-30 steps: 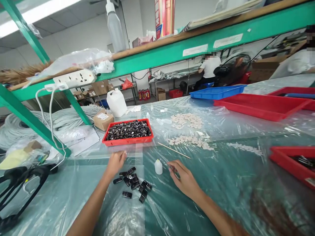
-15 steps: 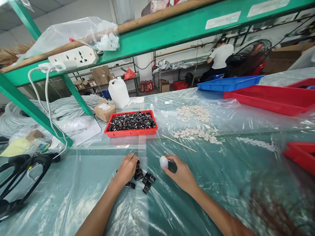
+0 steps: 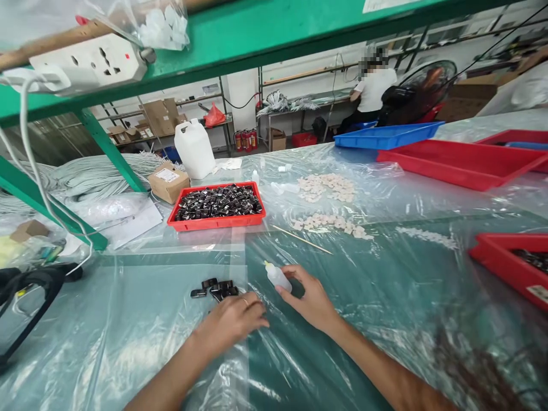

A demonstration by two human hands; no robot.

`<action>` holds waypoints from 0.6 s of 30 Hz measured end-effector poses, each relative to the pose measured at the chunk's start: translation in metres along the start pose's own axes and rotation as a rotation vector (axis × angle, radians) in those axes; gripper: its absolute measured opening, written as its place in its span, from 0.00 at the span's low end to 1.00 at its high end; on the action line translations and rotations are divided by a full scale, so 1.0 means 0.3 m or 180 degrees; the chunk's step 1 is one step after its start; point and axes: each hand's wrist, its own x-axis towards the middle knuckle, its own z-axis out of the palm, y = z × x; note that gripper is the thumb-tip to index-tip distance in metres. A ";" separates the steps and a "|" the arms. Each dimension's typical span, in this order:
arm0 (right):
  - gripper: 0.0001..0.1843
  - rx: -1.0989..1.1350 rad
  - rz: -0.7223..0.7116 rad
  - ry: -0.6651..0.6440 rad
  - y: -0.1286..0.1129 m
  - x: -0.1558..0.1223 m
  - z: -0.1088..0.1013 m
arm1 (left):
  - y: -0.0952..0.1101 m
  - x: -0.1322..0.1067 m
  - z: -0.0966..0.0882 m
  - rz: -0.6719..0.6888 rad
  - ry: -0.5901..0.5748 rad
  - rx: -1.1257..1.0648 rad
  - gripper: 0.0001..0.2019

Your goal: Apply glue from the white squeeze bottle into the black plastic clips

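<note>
My right hand (image 3: 308, 297) is closed around a small white squeeze bottle (image 3: 279, 278) with a yellowish tip. The bottle leans, its tip pointing up and left. Low over the sheet, my left hand (image 3: 235, 321) is cupped with loosely bent fingers that point right. Just beyond its knuckles lies a small group of shiny black rectangular pieces (image 3: 216, 288). Whatever lies beneath the left palm is hidden. Farther back, a red tray (image 3: 216, 221) is heaped with many similar black pieces.
A thin wooden stick (image 3: 302, 238) lies beyond the bottle, near pale flat pieces (image 3: 331, 222). Red trays (image 3: 462, 165) and a blue tray (image 3: 387, 137) stand at right. A white jug (image 3: 194, 149) and a cardboard box (image 3: 168, 181) stand back left. A green shelf beam (image 3: 274, 34) crosses overhead. A seated person (image 3: 371, 88) is beyond.
My left hand has moved right and nearer, now covering where several black pieces lay. The bottle in my right hand has turned, bringing its tip into view. The camera view has shifted.
</note>
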 end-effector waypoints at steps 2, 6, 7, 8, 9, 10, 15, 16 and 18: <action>0.17 0.0080 0.0087 0.0049 -0.001 0.006 -0.001 | 0.059 0.014 0.038 0.0233 -0.0174 -0.0084 0.09; 0.21 0.0371 0.0238 0.0110 -0.007 0.013 -0.005 | 0.123 0.032 0.079 0.0382 -0.0243 -0.0330 0.05; 0.23 0.0468 0.0262 0.0109 -0.008 0.014 -0.007 | 0.126 0.034 0.078 0.0390 -0.0215 -0.0406 0.06; 0.25 0.0565 0.0283 0.0101 -0.010 0.016 -0.009 | 0.124 0.035 0.074 0.0405 -0.0181 -0.0483 0.06; 0.27 0.0659 0.0304 0.0087 -0.012 0.017 -0.013 | 0.120 0.034 0.067 0.0415 -0.0125 -0.0560 0.06; 0.29 0.0750 0.0324 0.0066 -0.015 0.018 -0.018 | 0.113 0.032 0.057 0.0403 -0.0017 -0.0632 0.05; 0.31 0.1155 0.0363 -0.0034 -0.048 0.002 -0.070 | 0.055 -0.004 -0.009 -0.0125 0.1147 -0.0624 0.08; 0.30 0.1228 0.0363 -0.0057 -0.056 -0.007 -0.083 | 0.040 -0.014 -0.022 -0.0224 0.1355 -0.0531 0.09; 0.26 0.1367 0.0374 -0.0121 -0.073 -0.030 -0.104 | 0.013 -0.032 -0.047 -0.0338 0.1632 -0.0301 0.09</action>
